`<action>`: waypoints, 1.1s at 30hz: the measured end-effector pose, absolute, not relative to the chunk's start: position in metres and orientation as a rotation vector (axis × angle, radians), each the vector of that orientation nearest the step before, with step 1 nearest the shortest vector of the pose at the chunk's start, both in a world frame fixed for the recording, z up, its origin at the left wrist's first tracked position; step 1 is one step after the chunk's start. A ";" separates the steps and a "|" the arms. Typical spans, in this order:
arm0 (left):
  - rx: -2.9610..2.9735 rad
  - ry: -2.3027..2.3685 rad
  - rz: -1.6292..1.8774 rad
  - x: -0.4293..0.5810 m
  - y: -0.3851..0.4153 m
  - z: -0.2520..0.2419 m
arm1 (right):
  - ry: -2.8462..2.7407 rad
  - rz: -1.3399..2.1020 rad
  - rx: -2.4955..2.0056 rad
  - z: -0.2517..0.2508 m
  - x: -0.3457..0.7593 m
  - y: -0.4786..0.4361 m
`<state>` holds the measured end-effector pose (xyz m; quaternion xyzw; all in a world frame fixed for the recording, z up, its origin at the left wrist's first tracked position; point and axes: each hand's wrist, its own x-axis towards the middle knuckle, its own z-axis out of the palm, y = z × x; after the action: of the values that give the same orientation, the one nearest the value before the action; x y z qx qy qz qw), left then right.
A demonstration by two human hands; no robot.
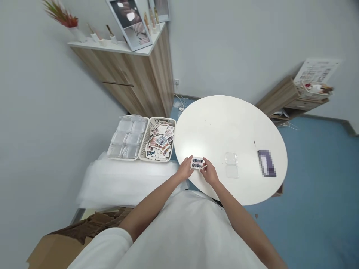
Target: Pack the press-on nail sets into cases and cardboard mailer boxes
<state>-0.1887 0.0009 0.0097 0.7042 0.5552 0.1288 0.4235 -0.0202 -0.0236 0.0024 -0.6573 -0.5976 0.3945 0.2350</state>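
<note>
Between my two hands I hold a small white card of press-on nails point(197, 163), with two rows of dark and pale nails facing up. My left hand point(184, 169) pinches its left edge, and my right hand point(209, 172) grips the right edge. The card is above the near left rim of the round white table point(218, 127). To the right, an opened clear plastic case point(232, 165) lies on the tabletop. A white basket point(142, 158) left of the table is filled with similar printed nail cards point(160, 142).
Another basket holds several clear plastic cases point(126, 136). White wrapping sheets point(126, 179) and a cardboard box point(56, 250) are at the lower left. A blurred purple item point(267, 163) lies on the table's right. Wooden cabinets point(134, 78) stand behind.
</note>
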 end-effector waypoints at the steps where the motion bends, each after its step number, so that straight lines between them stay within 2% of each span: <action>1: 1.773 1.373 0.321 -0.184 0.000 0.011 | -1.631 1.081 -1.809 0.003 -0.015 -0.028; 11: 1.937 1.192 0.303 -0.114 -0.008 0.023 | -1.619 1.053 -1.772 0.013 0.074 -0.061; 19: 2.141 1.344 0.159 -0.048 -0.015 0.027 | -1.904 0.882 -1.838 0.010 0.152 -0.062; 33: 2.123 1.574 -0.018 0.005 -0.028 0.008 | -2.192 0.944 -1.789 -0.019 0.198 -0.047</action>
<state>0.0049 -0.0275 0.0076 0.7785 0.5770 -0.0065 0.2469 0.1982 -0.0469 -0.0194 -0.5979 -0.7326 0.3154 0.0795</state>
